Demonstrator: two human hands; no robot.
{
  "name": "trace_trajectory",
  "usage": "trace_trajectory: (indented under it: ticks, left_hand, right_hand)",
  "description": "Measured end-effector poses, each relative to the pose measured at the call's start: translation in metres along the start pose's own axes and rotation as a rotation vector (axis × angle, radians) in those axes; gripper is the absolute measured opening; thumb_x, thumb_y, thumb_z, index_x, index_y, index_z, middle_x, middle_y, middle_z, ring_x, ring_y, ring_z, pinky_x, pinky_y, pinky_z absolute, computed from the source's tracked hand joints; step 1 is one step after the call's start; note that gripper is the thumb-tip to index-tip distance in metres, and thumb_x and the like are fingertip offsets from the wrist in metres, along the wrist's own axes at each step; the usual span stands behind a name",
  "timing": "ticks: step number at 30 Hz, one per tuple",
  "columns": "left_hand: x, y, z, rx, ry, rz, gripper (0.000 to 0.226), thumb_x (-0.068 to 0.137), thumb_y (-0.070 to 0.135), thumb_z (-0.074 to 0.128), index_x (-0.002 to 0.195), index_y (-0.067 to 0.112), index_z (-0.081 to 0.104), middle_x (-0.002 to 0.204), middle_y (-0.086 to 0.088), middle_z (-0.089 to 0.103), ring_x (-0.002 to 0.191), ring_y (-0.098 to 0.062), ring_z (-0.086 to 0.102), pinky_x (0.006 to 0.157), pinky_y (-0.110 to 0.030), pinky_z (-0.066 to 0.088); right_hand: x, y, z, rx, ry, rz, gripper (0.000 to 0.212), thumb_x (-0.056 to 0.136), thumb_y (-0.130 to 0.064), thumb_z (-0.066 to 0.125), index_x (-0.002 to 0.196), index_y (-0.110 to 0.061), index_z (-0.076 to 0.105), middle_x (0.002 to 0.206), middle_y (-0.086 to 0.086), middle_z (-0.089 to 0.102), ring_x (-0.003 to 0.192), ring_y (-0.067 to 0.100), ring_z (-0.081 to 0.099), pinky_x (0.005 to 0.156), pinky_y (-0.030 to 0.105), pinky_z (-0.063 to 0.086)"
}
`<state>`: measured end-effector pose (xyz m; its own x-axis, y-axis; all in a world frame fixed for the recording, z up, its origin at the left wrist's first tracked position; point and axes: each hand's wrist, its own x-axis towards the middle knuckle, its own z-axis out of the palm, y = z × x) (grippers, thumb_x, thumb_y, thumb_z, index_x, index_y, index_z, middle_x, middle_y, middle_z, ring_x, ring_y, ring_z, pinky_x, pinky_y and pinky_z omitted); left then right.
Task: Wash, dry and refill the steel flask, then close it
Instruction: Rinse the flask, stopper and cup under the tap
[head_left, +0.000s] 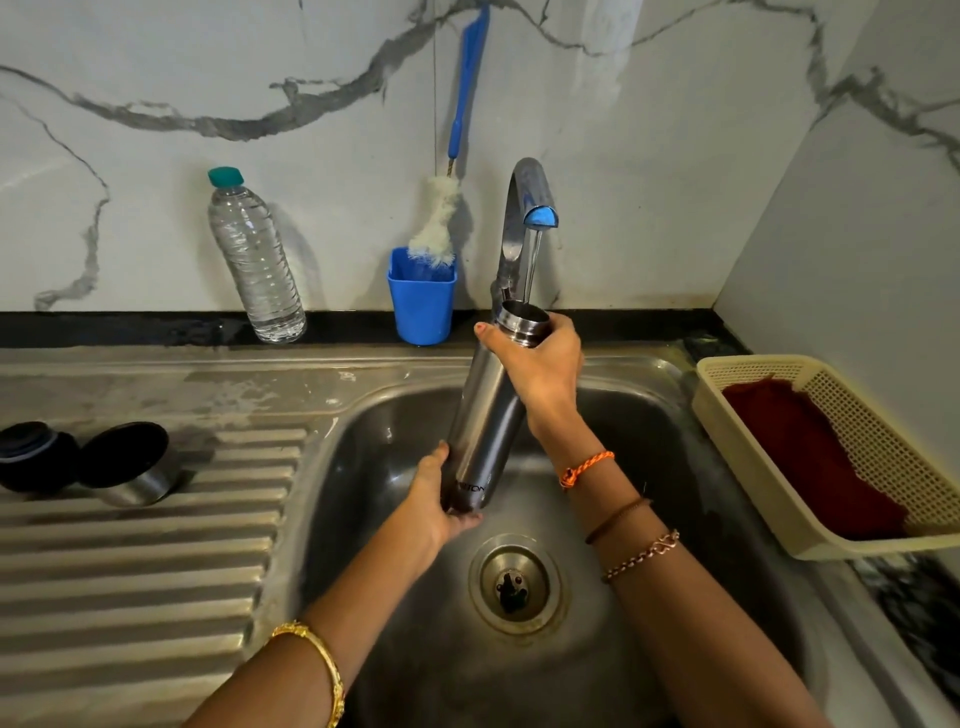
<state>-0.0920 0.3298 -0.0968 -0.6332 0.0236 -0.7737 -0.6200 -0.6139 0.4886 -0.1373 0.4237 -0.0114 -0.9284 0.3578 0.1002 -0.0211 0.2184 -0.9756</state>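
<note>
The flask (480, 421) is out over the sink (675, 441), tilted, its open mouth up under the tap (524, 208) and a thin stream of water (532, 265) running into it. It is the biggest thing I have to manage here: a tall, stiff steel body that I expect will get heavier by the moment as it fills, and its smooth wall looks slick once wet. I judge two holds are the safe way, one high and one low, so it cannot slide through.

My right hand (535, 374) is wrapped round the neck just under the rim, thumb across the front, and that ridge at the shoulder gives my fingers something to catch on. My left hand (441, 501) cups the base from beneath and the side, taking the weight.

Off on the ribbed draining board (130, 571) lie the flask's cap (132, 465) and a dark stopper (34, 457) beside it, well apart from the bowl; the stopper's shape I cannot make out well. The bottle brush (439, 223) stands in a blue cup (422, 301) near the tap, ready for scrubbing.
</note>
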Motion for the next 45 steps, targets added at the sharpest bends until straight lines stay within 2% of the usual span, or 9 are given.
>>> trace_trajectory:
  ticks: [4, 7, 12, 15, 21, 32, 37, 41, 45]
  left_hand:
    - [-0.001, -0.009, -0.002, 0.021, 0.004, 0.0, 0.052, 0.087, 0.036, 0.058, 0.121, -0.002, 0.048, 0.089, -0.017, 0.056, 0.077, -0.027, 0.055, 0.063, -0.035, 0.046]
    - [0.004, -0.002, 0.009, 0.003, -0.042, 0.055, 0.04, 0.085, 0.038, 0.059, 0.096, -0.001, 0.056, 0.081, -0.015, 0.057, 0.072, -0.023, 0.055, 0.07, -0.033, 0.048]
    - [0.01, -0.018, 0.006, -0.049, -0.027, -0.033, 0.049, 0.092, 0.039, 0.046, 0.124, 0.002, 0.05, 0.098, -0.021, 0.059, 0.086, -0.032, 0.057, 0.072, -0.045, 0.047]
    - [0.019, -0.012, 0.005, -0.052, -0.012, 0.024, 0.05, 0.092, 0.042, 0.046, 0.125, 0.004, 0.049, 0.117, -0.018, 0.057, 0.103, -0.032, 0.056, 0.082, -0.047, 0.046]
    - [0.033, -0.02, 0.002, -0.074, 0.008, 0.03, 0.04, 0.096, 0.041, 0.038, 0.102, 0.006, 0.057, 0.091, -0.016, 0.06, 0.08, -0.028, 0.057, 0.078, -0.043, 0.046]
    - [0.039, -0.03, 0.003, -0.067, 0.061, -0.083, 0.043, 0.099, 0.038, 0.032, 0.116, 0.005, 0.054, 0.068, -0.017, 0.059, 0.068, -0.028, 0.051, 0.068, -0.039, 0.043]
    - [0.052, -0.022, 0.016, -0.111, 0.005, 0.004, 0.044, 0.094, 0.044, 0.041, 0.112, 0.008, 0.06, 0.081, -0.014, 0.069, 0.074, -0.024, 0.064, 0.068, -0.034, 0.051]
    - [0.046, -0.033, 0.002, -0.04, 0.06, -0.123, 0.049, 0.097, 0.039, 0.035, 0.131, 0.006, 0.047, 0.106, -0.021, 0.062, 0.097, -0.031, 0.06, 0.077, -0.038, 0.049]
    - [0.061, -0.019, -0.003, -0.097, 0.093, -0.011, 0.042, 0.094, 0.042, 0.043, 0.118, 0.01, 0.055, 0.094, -0.014, 0.06, 0.084, -0.027, 0.059, 0.074, -0.039, 0.051]
  right_hand:
    - [-0.003, -0.007, -0.005, -0.04, -0.049, -0.079, 0.045, 0.068, -0.025, 0.081, 0.103, -0.011, 0.057, 0.102, 0.007, 0.064, 0.084, 0.01, 0.058, 0.066, 0.012, 0.046]
    - [-0.005, -0.02, -0.004, -0.001, 0.071, -0.246, 0.038, 0.072, -0.026, 0.078, 0.101, -0.015, 0.056, 0.098, 0.005, 0.063, 0.081, 0.01, 0.059, 0.069, 0.014, 0.049]
    - [-0.009, 0.004, 0.01, -0.112, -0.06, -0.074, 0.041, 0.075, -0.021, 0.075, 0.109, -0.007, 0.056, 0.103, 0.011, 0.064, 0.092, 0.021, 0.062, 0.086, 0.038, 0.053]
    - [-0.013, 0.009, 0.005, -0.05, 0.072, -0.204, 0.041, 0.078, -0.024, 0.072, 0.11, -0.012, 0.051, 0.105, 0.008, 0.062, 0.092, 0.018, 0.06, 0.083, 0.028, 0.051]
    - [-0.021, 0.027, -0.001, -0.114, -0.014, -0.223, 0.046, 0.081, -0.027, 0.069, 0.117, -0.01, 0.047, 0.107, 0.003, 0.057, 0.096, 0.013, 0.058, 0.076, 0.01, 0.043]
    - [-0.019, 0.045, 0.013, -0.18, -0.189, -0.089, 0.037, 0.081, -0.027, 0.069, 0.108, -0.019, 0.044, 0.108, 0.004, 0.058, 0.1, 0.018, 0.06, 0.087, 0.033, 0.052]
    - [-0.01, 0.043, 0.01, -0.057, -0.02, -0.256, 0.041, 0.081, -0.024, 0.068, 0.11, -0.027, 0.038, 0.113, 0.0, 0.054, 0.099, 0.01, 0.057, 0.085, 0.022, 0.051]
    - [-0.016, 0.057, 0.013, -0.134, -0.12, -0.075, 0.031, 0.081, -0.024, 0.069, 0.099, -0.025, 0.044, 0.106, 0.006, 0.059, 0.092, 0.014, 0.059, 0.085, 0.031, 0.053]
    - [-0.011, 0.049, 0.014, -0.033, 0.003, -0.205, 0.038, 0.082, -0.023, 0.068, 0.108, -0.021, 0.04, 0.107, 0.004, 0.056, 0.093, 0.012, 0.058, 0.08, 0.021, 0.051]
